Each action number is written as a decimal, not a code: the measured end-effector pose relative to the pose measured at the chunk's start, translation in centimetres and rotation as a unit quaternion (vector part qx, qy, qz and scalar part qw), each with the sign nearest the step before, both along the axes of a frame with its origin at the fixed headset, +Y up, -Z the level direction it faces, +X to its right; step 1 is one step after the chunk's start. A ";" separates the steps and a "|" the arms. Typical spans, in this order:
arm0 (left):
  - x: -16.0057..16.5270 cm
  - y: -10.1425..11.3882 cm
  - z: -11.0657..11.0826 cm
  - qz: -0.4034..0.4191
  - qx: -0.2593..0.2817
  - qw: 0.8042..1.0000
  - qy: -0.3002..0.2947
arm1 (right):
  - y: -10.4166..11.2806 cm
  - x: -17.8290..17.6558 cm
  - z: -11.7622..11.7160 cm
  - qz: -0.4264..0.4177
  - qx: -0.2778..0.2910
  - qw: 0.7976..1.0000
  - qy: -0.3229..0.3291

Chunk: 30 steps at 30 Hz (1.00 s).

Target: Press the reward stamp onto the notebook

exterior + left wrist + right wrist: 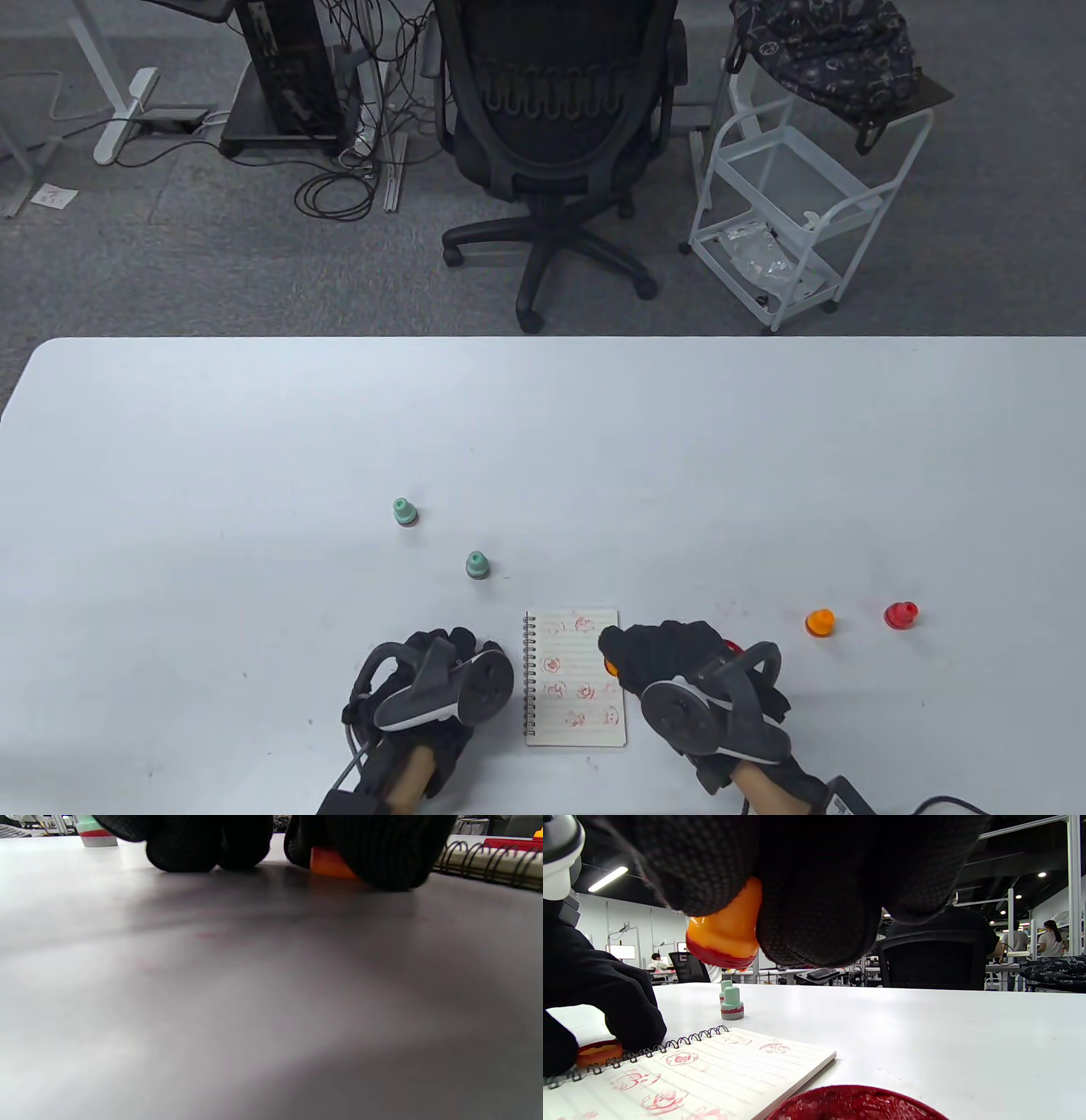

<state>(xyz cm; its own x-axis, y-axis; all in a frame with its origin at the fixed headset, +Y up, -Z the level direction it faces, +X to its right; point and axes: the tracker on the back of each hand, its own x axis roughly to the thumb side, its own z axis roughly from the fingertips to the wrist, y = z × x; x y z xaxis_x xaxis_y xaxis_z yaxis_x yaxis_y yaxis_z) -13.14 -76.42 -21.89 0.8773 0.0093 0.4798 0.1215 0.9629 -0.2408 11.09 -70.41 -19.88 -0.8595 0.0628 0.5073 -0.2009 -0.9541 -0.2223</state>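
Stamps on table (254, 441): 2 green (405, 512), 1 orange (820, 623), 1 red (900, 615); 1 notebook (575, 679) btwn hands; right hand (670, 658) pinches orange stamp (725, 933) above page; left hand (441, 671) grips orange cap (328, 862).

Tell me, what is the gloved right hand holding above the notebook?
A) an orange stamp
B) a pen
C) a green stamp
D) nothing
A: in the right wrist view the right hand grips an orange stamp with a red inked base, held clear of the notebook page.
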 end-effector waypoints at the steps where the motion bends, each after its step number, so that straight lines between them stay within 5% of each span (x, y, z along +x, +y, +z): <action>1: -0.1 0.1 0.1 0.006 0.007 1.000 0.000 | 0.0 0.0 0.0 0.000 0.001 1.000 0.000; 6: -1.1 1.5 0.2 0.126 0.057 0.990 0.028 | -0.1 0.0 0.0 -0.005 0.000 1.000 0.001; 16: -0.7 3.1 0.8 0.271 0.062 0.960 0.010 | 0.3 -0.5 0.5 -0.045 -0.011 0.999 0.017; 30: 0.8 4.6 2.2 0.318 0.092 0.942 -0.055 | 1.0 -2.5 2.2 -0.121 -0.026 0.990 0.071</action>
